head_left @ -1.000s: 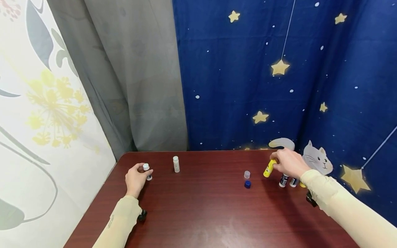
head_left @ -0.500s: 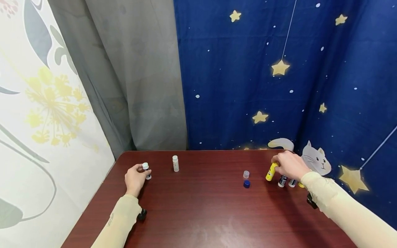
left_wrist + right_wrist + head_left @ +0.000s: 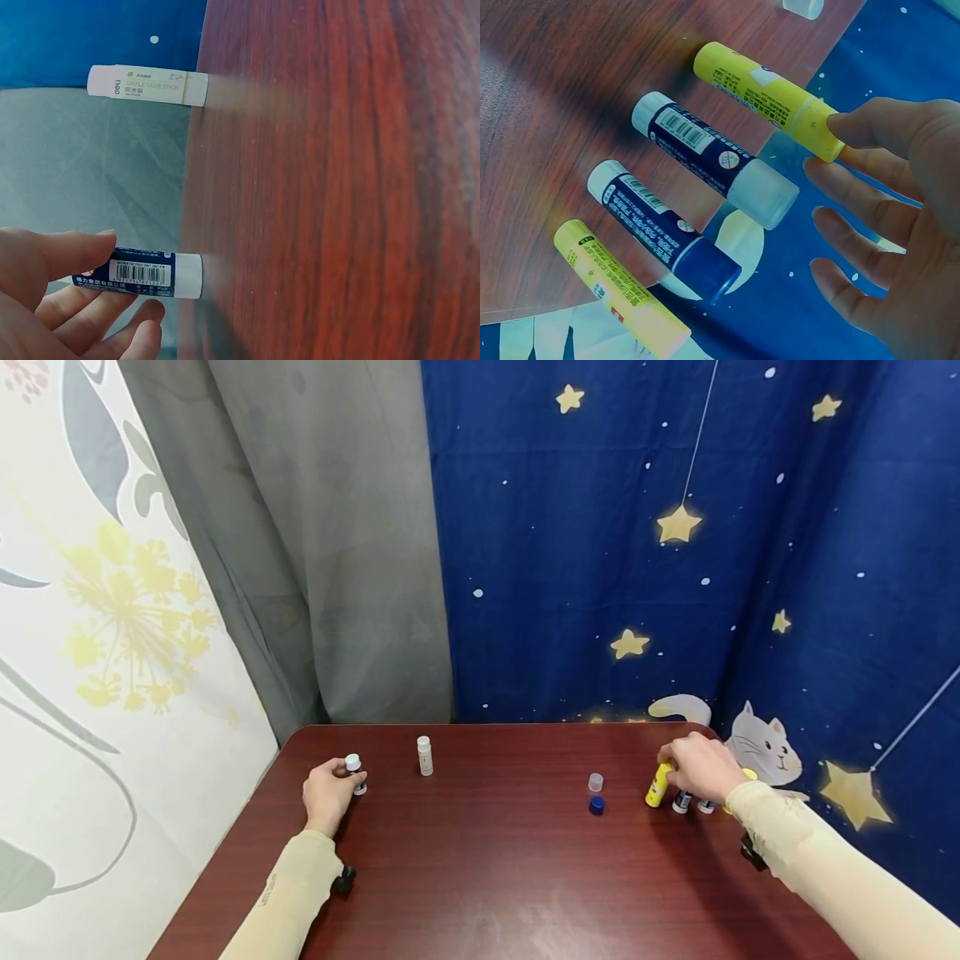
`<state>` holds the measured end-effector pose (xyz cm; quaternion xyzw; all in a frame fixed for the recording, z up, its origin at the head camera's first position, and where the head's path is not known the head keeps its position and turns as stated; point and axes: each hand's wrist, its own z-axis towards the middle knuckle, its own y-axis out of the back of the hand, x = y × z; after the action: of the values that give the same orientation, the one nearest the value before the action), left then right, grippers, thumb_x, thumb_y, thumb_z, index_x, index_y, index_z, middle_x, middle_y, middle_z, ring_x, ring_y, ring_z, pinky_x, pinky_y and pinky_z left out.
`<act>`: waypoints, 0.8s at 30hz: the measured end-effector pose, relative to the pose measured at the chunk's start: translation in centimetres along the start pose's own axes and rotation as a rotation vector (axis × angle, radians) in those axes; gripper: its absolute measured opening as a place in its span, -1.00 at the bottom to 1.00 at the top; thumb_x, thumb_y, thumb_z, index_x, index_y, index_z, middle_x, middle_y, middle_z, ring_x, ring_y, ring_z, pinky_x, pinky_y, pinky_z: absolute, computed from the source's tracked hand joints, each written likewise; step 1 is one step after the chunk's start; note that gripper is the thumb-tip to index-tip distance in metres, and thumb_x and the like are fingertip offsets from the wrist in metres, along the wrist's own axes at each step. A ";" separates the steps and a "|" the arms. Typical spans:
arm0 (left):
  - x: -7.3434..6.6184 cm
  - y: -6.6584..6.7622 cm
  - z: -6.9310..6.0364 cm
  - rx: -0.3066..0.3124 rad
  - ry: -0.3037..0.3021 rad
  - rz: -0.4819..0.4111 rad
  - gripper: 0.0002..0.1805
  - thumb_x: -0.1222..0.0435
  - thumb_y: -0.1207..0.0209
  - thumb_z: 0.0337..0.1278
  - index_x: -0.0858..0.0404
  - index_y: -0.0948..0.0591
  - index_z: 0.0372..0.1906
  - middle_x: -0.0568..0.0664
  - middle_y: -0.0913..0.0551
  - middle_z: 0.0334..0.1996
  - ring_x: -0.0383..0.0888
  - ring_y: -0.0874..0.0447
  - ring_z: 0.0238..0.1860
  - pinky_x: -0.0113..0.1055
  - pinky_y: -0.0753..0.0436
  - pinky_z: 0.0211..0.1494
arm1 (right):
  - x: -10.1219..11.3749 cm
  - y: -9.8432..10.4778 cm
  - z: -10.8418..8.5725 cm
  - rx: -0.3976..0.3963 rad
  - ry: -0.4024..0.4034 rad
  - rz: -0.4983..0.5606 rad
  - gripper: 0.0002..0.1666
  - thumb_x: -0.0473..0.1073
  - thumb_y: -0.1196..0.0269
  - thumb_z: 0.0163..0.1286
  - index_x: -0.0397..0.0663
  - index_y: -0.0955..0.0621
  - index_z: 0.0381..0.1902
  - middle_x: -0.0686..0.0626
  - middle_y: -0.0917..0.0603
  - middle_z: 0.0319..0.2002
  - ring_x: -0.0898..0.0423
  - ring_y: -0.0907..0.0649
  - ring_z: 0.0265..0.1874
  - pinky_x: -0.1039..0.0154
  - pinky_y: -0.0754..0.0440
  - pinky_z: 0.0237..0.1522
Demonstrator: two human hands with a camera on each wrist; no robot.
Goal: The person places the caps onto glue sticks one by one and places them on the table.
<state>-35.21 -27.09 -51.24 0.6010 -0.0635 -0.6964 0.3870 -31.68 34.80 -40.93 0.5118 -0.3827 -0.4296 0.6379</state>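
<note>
At the table's left, my left hand (image 3: 327, 795) holds a dark blue glue stick (image 3: 142, 273) with a white base between thumb and fingers; it stands upright. A white glue stick (image 3: 425, 756) stands to its right. On the right side, my right hand (image 3: 703, 766) pinches the top of a yellow glue stick (image 3: 769, 97) between thumb and index finger, the other fingers spread. Beside it stand a dark blue stick with a clear cap (image 3: 705, 154), another with a blue cap (image 3: 660, 225) and a second yellow stick (image 3: 619, 285).
A clear cap (image 3: 596, 782) and a blue cap (image 3: 596, 805) lie on the brown table (image 3: 480, 860), left of the row of glue sticks. Behind the table hang a grey curtain (image 3: 360, 568) and a blue star-patterned curtain (image 3: 540, 568).
My right hand has moved slightly right and down with the yellow glue stick, closer to the row of sticks. The left hand stays around its blue stick.
</note>
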 end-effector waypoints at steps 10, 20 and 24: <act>0.0 0.2 -0.3 -0.018 -0.012 -0.005 -0.63 0.23 -0.47 0.05 0.32 -0.72 -0.05 0.18 -0.74 -0.23 0.19 -0.58 -0.09 0.12 -0.42 0.02 | -0.2 -0.3 -0.3 0.015 -0.016 0.014 -0.76 -0.21 -0.48 0.12 -0.06 -0.79 -0.21 -0.01 -0.73 -0.31 0.04 -0.62 -0.35 -0.03 -0.67 -0.29; -0.3 0.3 -0.7 -0.018 0.003 -0.020 -0.61 0.22 -0.46 0.07 0.32 -0.71 -0.02 0.19 -0.73 -0.20 0.18 -0.57 -0.07 0.12 -0.42 0.05 | 0.0 -0.1 -0.6 0.027 -0.031 0.035 -0.77 -0.21 -0.48 0.12 -0.10 -0.79 -0.21 -0.01 -0.73 -0.33 0.03 -0.61 -0.36 -0.04 -0.68 -0.29; -0.6 0.4 -0.6 -0.018 -0.014 -0.020 -0.60 0.22 -0.45 0.08 0.32 -0.70 0.00 0.19 -0.74 -0.19 0.19 -0.57 -0.06 0.12 -0.41 0.06 | 0.0 0.0 -0.4 0.040 -0.033 0.039 -0.77 -0.22 -0.47 0.14 -0.11 -0.78 -0.21 -0.01 -0.73 -0.32 0.07 -0.63 -0.40 -0.04 -0.69 -0.29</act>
<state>-34.49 -26.76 -50.77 0.5933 -0.0538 -0.7048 0.3851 -31.28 34.95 -41.04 0.5097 -0.4118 -0.4178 0.6293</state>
